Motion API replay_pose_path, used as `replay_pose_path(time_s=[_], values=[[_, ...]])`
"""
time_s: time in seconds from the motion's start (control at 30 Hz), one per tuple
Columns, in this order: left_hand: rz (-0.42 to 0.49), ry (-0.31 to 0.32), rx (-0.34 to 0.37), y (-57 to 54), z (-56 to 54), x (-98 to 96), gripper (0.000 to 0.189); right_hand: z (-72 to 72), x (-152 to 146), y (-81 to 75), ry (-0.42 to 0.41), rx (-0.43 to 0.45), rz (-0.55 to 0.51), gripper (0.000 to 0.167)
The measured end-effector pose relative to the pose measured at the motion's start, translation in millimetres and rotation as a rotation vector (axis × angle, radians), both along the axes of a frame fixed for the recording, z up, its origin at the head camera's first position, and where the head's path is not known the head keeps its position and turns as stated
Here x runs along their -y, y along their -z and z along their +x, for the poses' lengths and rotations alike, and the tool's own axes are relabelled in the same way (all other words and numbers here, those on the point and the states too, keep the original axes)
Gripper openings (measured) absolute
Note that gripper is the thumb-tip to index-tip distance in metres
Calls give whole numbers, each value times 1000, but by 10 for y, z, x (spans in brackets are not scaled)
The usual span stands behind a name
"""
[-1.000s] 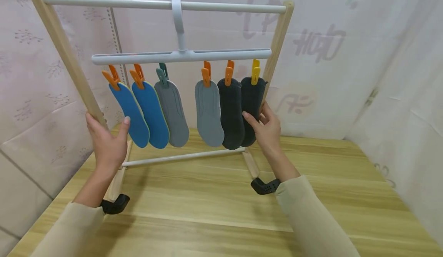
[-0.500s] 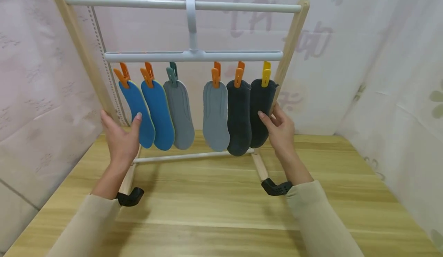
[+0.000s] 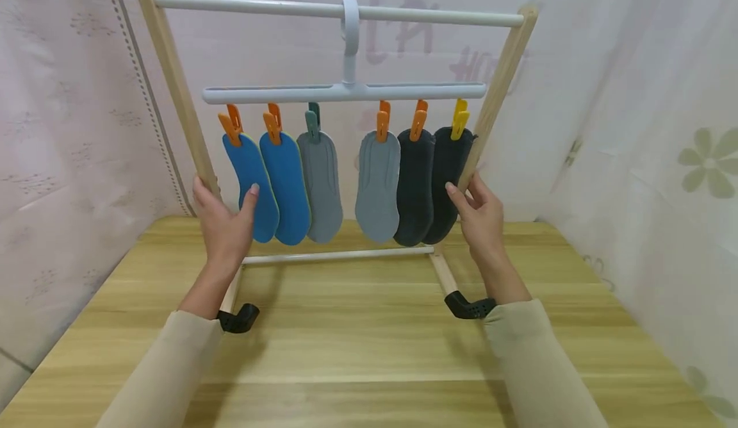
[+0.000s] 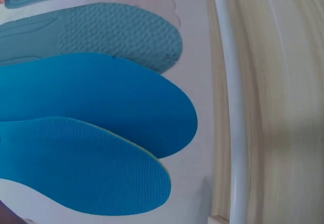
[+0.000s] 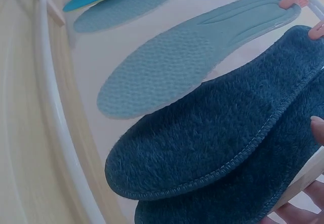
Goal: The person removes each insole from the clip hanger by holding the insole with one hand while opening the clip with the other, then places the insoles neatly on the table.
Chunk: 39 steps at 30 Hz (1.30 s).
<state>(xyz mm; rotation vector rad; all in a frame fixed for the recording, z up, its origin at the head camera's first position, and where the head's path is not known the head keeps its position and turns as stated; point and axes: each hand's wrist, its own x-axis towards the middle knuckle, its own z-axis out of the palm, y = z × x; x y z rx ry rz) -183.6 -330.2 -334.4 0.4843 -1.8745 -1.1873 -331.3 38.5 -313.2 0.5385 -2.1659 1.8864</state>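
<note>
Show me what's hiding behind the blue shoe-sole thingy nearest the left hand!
In the left wrist view, part of a second blue insole sits behind the nearest blue insole. A gray insole peeks out beyond the second one. Whatever the nearest one covers can't be seen.

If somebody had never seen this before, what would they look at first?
Probably the two bright blue insoles, hanging at the left end of the row under the white hanger in the head view. Next, perhaps, the little yellow clip on the dark insole at the row's right end. Then maybe the left hand and right hand, each holding one wooden side of the rack.
</note>
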Motion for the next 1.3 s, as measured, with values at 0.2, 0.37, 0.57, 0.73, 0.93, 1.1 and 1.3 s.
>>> replay_pose_path(time_s=[0.2, 0.37, 0.57, 0.73, 0.93, 1.1, 1.3], values=[[-31, -2, 14, 15, -32, -74, 107, -82, -43, 36, 26, 37, 3, 63], [-34, 0, 9, 22, -48, -111, 106, -164, -46, 31, -9, 39, -24, 65], [-14, -38, 21, 20, -42, -149, 108, -248, 15, 36, -84, 33, -104, 66], [-24, -70, 41, 31, -32, -188, 108, -298, 31, 31, -124, 36, -150, 67], [-15, -114, 16, 55, 4, -248, 107, -361, -5, 21, -154, 52, -118, 69], [-17, -126, -9, 89, 38, -332, 105, -417, -19, 50, -201, 47, -151, 65], [-6, -172, -35, 96, 131, -367, 103, -449, 76, 27, -212, -1, -136, 70]])
